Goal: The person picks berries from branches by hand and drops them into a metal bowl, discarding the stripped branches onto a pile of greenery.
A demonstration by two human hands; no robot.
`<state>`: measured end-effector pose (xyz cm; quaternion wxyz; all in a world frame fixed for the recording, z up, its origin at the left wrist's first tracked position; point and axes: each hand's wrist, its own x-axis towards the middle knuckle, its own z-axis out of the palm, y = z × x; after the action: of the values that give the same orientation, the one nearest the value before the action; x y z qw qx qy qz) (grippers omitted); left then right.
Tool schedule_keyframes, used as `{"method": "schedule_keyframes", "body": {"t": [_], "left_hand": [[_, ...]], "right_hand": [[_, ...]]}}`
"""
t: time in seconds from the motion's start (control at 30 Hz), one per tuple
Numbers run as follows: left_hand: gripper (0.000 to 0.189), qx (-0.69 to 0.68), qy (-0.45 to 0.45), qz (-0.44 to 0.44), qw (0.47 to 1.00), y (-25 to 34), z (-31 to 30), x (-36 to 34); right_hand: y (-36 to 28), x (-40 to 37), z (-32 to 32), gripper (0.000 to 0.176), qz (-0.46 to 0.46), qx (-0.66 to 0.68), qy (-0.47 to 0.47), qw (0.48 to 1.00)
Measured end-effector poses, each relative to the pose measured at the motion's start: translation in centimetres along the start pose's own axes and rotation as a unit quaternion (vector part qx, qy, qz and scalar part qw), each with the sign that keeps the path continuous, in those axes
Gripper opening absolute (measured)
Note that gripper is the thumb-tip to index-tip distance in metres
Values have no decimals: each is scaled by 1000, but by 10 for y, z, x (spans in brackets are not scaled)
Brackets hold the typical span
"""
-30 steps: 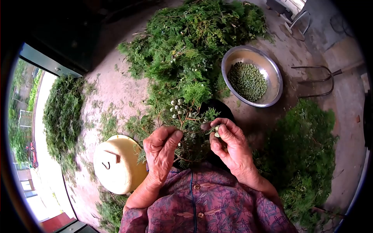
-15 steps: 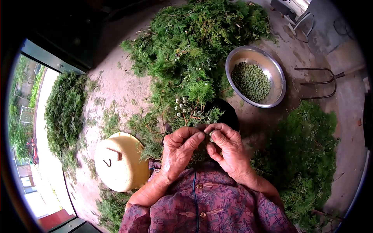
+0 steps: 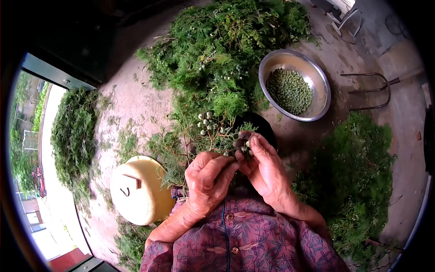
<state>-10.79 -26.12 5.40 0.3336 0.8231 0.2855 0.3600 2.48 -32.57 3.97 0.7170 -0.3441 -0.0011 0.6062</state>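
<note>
My left hand (image 3: 209, 179) is closed in front of my chest, thumb pressed against curled fingers. It appears to grip a green conifer branch (image 3: 188, 146), whose stem inside the fist is hidden. Just above the knuckles, pale round cones (image 3: 207, 122) sit among its twigs. Close by on the right, my right hand (image 3: 267, 174) has its darkened fingertips curled around small green cones (image 3: 247, 144), the thumb lying over them. A steel bowl (image 3: 322, 100) beyond my right hand holds many loose green cones (image 3: 290, 90).
A large heap of conifer branches (image 3: 235, 41) lies ahead, with more piles at left (image 3: 74, 131) and right (image 3: 353, 181). A yellow rounded container (image 3: 147, 199) stands by my left forearm. A pitchfork (image 3: 385, 93) lies beyond the bowl. Something black and round (image 3: 263, 129) is behind my right hand.
My hands were together at the fingertips; now they are slightly apart. The left has dropped a little, and the right has turned upward, showing green cones at its fingers.
</note>
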Motion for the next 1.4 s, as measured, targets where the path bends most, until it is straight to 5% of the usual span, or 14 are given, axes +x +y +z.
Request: {"method": "schedule_keyframes", "body": {"t": [0.07, 0.47, 0.67, 0.97, 1.07, 1.2, 1.4], "left_hand": [[26, 50, -18, 69, 996, -1, 8, -1], [28, 187, -44, 61, 980, 10, 12, 0], [22, 151, -43, 45, 987, 4, 17, 2], [6, -55, -33, -136, 989, -5, 18, 1], [4, -270, -44, -332, 903, 3, 9, 4], [6, -106, -56, -168, 979, -4, 4, -1], [12, -117, -56, -176, 976, -7, 7, -4]], "right_hand": [[3, 1, 3, 24, -8, 3, 8, 1000], [8, -1, 2, 26, -51, -81, -22, 995], [11, 2, 1, 27, -73, -96, -45, 992], [14, 2, 1, 27, -35, -23, -16, 999], [9, 3, -8, 27, -7, -21, -31, 999], [10, 3, -6, 27, -27, -34, -4, 999], [0, 3, -4, 30, -26, 24, -30, 999]]}}
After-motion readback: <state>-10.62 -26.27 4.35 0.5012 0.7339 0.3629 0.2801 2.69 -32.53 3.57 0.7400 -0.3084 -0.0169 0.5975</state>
